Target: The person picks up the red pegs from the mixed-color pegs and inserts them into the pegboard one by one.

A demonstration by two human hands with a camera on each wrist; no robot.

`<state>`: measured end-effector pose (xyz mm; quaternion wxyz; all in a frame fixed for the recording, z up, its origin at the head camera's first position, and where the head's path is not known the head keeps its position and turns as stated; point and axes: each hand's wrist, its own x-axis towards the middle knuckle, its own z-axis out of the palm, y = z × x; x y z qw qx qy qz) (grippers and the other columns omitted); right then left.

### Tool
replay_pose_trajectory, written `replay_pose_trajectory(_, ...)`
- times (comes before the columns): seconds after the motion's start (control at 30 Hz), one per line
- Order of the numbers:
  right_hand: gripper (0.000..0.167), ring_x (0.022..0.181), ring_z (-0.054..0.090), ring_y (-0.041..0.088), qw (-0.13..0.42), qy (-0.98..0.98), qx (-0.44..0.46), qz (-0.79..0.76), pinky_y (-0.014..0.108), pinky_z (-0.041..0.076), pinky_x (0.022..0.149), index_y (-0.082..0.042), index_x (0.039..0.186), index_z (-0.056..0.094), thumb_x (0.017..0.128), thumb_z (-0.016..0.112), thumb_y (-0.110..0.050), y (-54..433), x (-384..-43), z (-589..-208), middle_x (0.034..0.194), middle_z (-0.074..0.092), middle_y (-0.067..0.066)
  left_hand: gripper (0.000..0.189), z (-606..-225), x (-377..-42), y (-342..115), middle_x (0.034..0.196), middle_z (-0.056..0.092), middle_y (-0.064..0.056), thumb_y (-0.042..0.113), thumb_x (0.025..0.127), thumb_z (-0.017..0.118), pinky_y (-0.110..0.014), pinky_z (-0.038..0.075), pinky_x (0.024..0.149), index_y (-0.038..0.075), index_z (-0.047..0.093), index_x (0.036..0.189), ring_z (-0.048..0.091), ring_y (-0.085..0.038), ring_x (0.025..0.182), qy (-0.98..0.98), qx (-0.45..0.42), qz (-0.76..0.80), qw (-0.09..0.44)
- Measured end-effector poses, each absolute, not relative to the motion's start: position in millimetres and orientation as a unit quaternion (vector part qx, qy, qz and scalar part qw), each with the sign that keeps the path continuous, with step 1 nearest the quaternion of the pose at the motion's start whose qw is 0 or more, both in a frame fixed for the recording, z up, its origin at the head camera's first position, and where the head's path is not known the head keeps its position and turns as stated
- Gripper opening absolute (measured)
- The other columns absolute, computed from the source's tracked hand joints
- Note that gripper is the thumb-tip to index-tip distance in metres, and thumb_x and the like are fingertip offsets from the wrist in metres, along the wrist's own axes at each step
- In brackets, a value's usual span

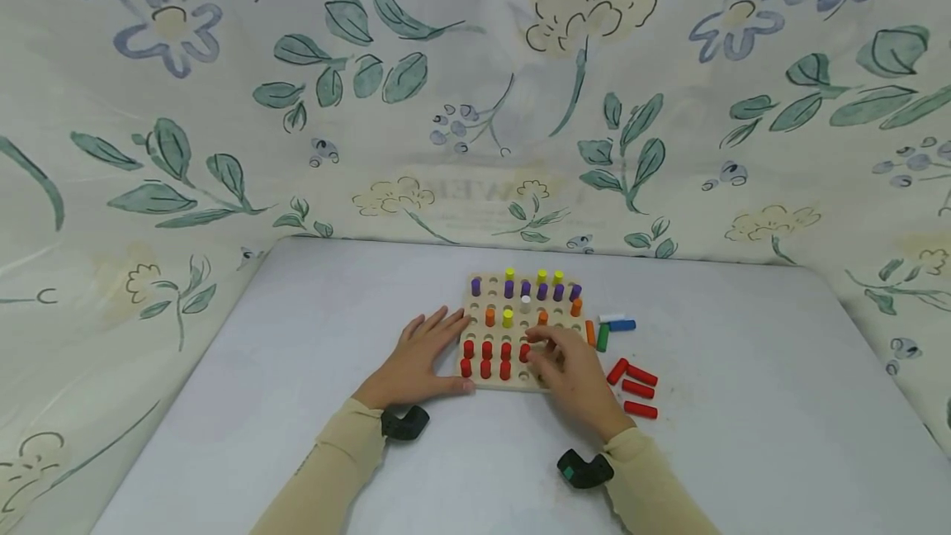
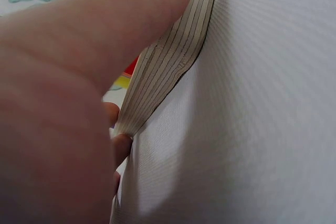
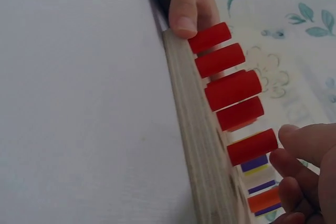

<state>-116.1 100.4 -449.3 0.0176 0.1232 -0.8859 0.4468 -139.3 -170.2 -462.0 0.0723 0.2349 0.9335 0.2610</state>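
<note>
A light wooden pegboard point(image 1: 483, 385) lies on the table with red, orange, yellow, purple and white pegs standing in its holes. My left hand point(image 1: 421, 363) rests against its left side, fingers straight and thumb along the front edge. In the left wrist view the thumb touches the layered board edge point(image 2: 168, 56). Over the board's front right part, my right hand point(image 1: 575, 374) has thumb and index finger apart beside a standing red peg point(image 1: 525, 352). In the right wrist view that red peg point(image 3: 253, 148) stands upright from the board, just clear of the thumb tip point(image 3: 289, 132).
Several loose red pegs point(image 1: 639, 389) lie right of my right hand. Farther back beside the board lie a green peg point(image 1: 603, 338), an orange peg point(image 1: 590, 333), a blue peg point(image 1: 622, 325) and a white peg point(image 1: 611, 318). A flowered cloth point(image 1: 475, 106) hangs behind the white table point(image 1: 743, 403).
</note>
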Motion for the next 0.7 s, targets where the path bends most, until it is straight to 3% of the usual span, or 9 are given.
replay_pose_trajectory(0.5,0.026,0.092,0.055,0.015,0.06,-0.877,0.165,0.448,0.026,0.047,0.069,-0.008,0.12,0.068,0.096,0.07,-0.013,112,-117,-432,0.11,0.069,0.003,0.101,-462,-140,-171,0.165,0.026,-0.006,0.062,0.08,0.072,-0.054,0.001,0.123,0.013,0.031,0.159,0.01,-0.03,0.154,0.931,0.237,0.267,0.073)
replay_pose_trajectory(0.7,0.026,0.092,0.055,0.015,0.072,-0.88,0.163,0.44,0.028,0.048,0.07,-0.008,0.12,0.069,0.094,0.072,-0.013,117,-114,-428,0.11,0.07,0.002,0.101,-462,-139,-171,0.165,0.027,-0.007,0.062,0.081,0.072,-0.054,0.001,0.123,0.013,0.031,0.159,0.009,-0.03,0.154,0.931,0.238,0.267,0.074)
